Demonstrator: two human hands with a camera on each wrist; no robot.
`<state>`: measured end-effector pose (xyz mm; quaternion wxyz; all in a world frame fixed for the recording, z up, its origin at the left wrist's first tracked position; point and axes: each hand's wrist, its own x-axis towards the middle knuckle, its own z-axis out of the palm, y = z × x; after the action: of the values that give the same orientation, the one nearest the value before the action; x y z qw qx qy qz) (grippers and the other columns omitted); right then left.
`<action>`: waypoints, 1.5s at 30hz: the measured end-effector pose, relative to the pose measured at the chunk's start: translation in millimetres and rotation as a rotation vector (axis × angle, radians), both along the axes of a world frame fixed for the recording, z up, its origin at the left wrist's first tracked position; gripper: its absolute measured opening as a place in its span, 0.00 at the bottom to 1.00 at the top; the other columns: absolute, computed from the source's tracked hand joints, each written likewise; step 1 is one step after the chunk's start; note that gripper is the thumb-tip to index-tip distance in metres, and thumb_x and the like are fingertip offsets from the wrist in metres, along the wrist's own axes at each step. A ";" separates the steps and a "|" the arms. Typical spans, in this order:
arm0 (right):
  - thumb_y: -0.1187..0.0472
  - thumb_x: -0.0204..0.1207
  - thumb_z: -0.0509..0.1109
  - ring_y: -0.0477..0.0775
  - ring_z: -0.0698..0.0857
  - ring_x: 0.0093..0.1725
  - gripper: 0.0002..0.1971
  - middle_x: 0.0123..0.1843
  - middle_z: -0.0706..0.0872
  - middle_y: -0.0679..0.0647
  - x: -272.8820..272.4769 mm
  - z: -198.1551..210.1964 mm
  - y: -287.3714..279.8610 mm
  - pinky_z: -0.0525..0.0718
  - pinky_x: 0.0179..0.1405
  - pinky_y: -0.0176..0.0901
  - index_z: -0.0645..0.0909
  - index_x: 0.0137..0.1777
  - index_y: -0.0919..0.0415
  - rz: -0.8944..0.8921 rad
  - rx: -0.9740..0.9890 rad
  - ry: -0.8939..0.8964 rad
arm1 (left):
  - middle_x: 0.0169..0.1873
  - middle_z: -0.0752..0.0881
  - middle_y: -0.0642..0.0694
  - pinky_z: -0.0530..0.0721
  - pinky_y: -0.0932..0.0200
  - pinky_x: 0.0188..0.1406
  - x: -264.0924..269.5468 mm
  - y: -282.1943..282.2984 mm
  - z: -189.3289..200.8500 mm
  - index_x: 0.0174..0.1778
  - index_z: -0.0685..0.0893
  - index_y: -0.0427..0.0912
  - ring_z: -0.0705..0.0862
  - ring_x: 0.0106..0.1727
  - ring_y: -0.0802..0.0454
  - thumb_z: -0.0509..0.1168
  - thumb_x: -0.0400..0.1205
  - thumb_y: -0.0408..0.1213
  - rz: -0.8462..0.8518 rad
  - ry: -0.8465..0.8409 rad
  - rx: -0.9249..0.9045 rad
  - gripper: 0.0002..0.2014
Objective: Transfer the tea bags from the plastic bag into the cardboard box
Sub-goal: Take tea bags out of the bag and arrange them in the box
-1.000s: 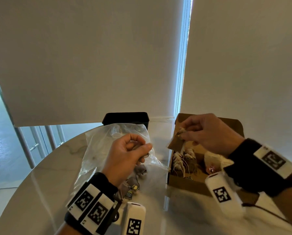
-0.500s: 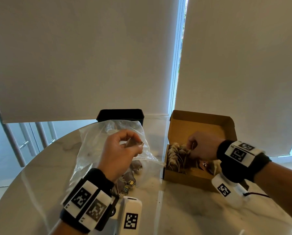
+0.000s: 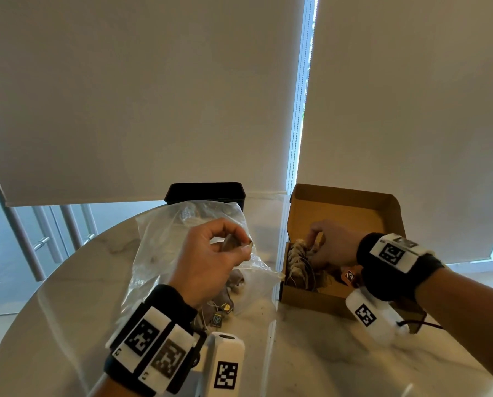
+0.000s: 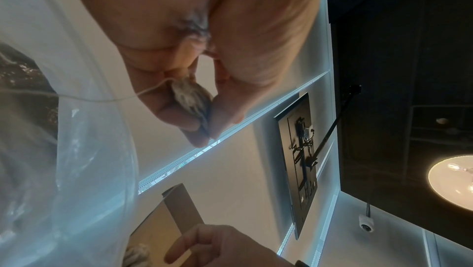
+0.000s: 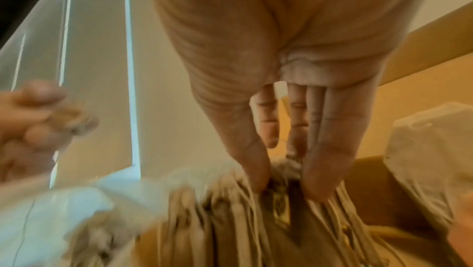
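Note:
A clear plastic bag [image 3: 159, 247] lies on the table's left half with a few tea bags [image 3: 225, 299] still inside. Above it, my left hand [image 3: 243, 243] pinches one tea bag [image 4: 190, 97] between thumb and fingers, its string trailing. To the right stands the open cardboard box [image 3: 311, 299], lid up, holding a row of upright tea bags [image 3: 296, 262]. My right hand [image 3: 314, 242] reaches down into the box. In the right wrist view its thumb and straight fingers [image 5: 320, 180] pinch a tea bag [image 5: 286, 166] at the end of that row.
A black container [image 3: 205, 191] stands behind the plastic bag. A pale wrapped lump [image 5: 430, 150] fills the box's right side. The round marble table [image 3: 325, 353] curves away at the left; window blinds hang close behind.
My right hand carried its tea bag from above the box's left edge down into the box. The left hand kept its tea bag above the plastic bag.

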<state>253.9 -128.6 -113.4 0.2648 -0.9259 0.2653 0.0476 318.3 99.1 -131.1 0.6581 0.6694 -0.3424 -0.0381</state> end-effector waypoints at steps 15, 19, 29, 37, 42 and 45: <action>0.69 0.83 0.58 0.59 0.84 0.39 0.09 0.44 0.82 0.62 -13.9 -5.9 -3.6 0.87 0.46 0.52 0.75 0.61 0.65 -0.269 0.408 -0.127 | 0.37 0.88 0.49 0.86 0.64 0.39 0.0 1.0 -0.9 0.35 0.85 0.43 0.89 0.39 0.53 0.72 0.73 0.24 -0.011 -0.070 0.048 0.09; 0.72 0.81 0.59 0.59 0.84 0.40 0.05 0.41 0.82 0.62 -12.0 -6.4 -0.7 0.86 0.59 0.58 0.76 0.50 0.66 -0.237 0.376 -0.093 | 0.39 0.89 0.48 0.85 0.65 0.38 0.2 0.5 -1.6 0.36 0.85 0.45 0.89 0.40 0.54 0.72 0.73 0.24 -0.013 -0.076 0.062 0.10; 0.58 0.82 0.64 0.45 0.80 0.41 0.01 0.46 0.84 0.50 -22.1 28.5 20.2 0.76 0.35 0.33 0.77 0.51 0.51 0.060 -0.109 -0.217 | 0.44 0.91 0.49 0.87 0.63 0.48 -1.6 2.4 0.5 0.57 0.76 0.55 0.89 0.48 0.53 0.75 0.72 0.30 -0.032 -0.046 0.143 0.23; 0.51 0.77 0.70 0.41 0.87 0.37 0.07 0.39 0.88 0.44 -29.2 13.4 82.5 0.82 0.33 0.28 0.83 0.52 0.50 0.332 0.216 -0.466 | 0.51 0.84 0.46 0.90 0.51 0.44 -6.5 9.5 9.4 0.60 0.72 0.55 0.89 0.47 0.46 0.77 0.69 0.29 -0.123 -0.059 0.129 0.30; 0.64 0.76 0.70 0.51 0.90 0.39 0.06 0.41 0.92 0.55 -30.3 2.3 81.9 0.86 0.32 0.37 0.83 0.51 0.60 0.160 0.750 -0.640 | 0.46 0.86 0.43 0.88 0.56 0.41 -1.0 17.8 17.0 0.47 0.81 0.44 0.89 0.45 0.45 0.68 0.76 0.23 -0.151 0.005 -0.027 0.11; 0.63 0.76 0.70 0.54 0.91 0.41 0.07 0.42 0.92 0.57 -28.1 -2.6 83.2 0.88 0.36 0.42 0.82 0.52 0.62 0.137 0.816 -0.663 | 0.46 0.88 0.45 0.88 0.55 0.36 -0.7 18.6 18.2 0.46 0.81 0.43 0.90 0.43 0.43 0.62 0.80 0.21 -0.188 0.081 -0.097 0.11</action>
<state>225.8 -45.4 -116.0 0.6694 -0.7283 0.0664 -0.1311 317.5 117.8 -113.0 0.6965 0.5998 -0.3782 -0.1102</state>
